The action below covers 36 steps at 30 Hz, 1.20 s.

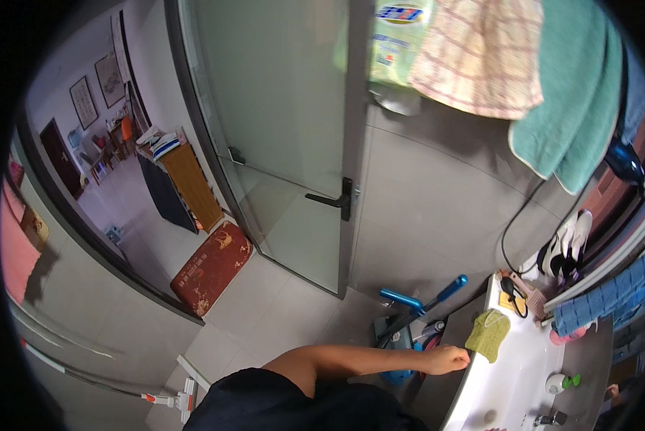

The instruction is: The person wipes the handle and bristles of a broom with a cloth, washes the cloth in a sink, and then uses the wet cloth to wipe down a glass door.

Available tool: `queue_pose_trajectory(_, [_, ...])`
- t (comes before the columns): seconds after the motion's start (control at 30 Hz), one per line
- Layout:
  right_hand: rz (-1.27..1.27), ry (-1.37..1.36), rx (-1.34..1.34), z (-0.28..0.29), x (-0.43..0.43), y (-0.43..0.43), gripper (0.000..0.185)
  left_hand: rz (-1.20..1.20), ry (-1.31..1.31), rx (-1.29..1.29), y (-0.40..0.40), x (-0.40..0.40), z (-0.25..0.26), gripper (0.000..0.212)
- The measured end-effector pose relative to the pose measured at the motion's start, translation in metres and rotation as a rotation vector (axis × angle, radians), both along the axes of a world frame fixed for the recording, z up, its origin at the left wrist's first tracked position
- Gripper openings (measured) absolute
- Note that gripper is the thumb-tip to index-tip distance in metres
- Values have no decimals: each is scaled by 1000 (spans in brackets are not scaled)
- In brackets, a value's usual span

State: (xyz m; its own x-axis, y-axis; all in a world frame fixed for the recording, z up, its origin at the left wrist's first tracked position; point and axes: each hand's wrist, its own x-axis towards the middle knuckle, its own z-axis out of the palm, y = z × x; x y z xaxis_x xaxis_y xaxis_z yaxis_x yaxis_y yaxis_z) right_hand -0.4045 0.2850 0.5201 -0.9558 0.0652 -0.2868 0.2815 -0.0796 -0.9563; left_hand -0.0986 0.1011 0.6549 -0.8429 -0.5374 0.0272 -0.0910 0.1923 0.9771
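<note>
My left hand (446, 360) is curled into a fist at the outer edge of the white washbasin (522, 366), with nothing visible in it. Just beyond the knuckles, a yellow-green cloth (488, 335) hangs over the basin's rim. A black rubber bulb with a tube (511, 291) and a yellow sponge-like block (508, 304) lie at the basin's far corner. Inside the basin are a drain (489, 416) and, beside it, a metal faucet (551, 418). My right hand is out of view; a tiny pinkish sliver at the bottom edge is too cut off to identify.
A glass door (279, 134) with a black handle (330, 201) stands ahead. Blue-handled cleaning tools (403, 318) lean beside the basin. A green-topped pump bottle (557, 383) stands by the faucet. Towels (570, 97) hang above. A red mat (212, 269) lies by the doorway.
</note>
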Motion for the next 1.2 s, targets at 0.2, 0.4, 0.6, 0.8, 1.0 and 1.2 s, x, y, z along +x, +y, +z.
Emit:
queue_pose_trajectory(0.2, [597,206,-231,131,114,-89,37,195,223,56,-35,94,-5,28])
queue_pose_trajectory(0.4, [1383,333,-451,212,369,-209,45,300,533,222,-64,179,30,37])
queue_pose_trajectory(0.6, [1573,418,-444,226,436,-261,36,604,509,139,-99,270,50,18])
queue_pose_trajectory(0.8, [1586,251,-532,230,472,-301,32,490,556,215,-101,328,96,20])
queue_pose_trajectory(1.0, [1701,106,-709,250,481,-341,28,663,121,-54,-135,357,108,18])
queue_pose_trajectory(1.2, [1870,-124,-779,285,475,-371,28,858,501,-208,-172,356,125,10])
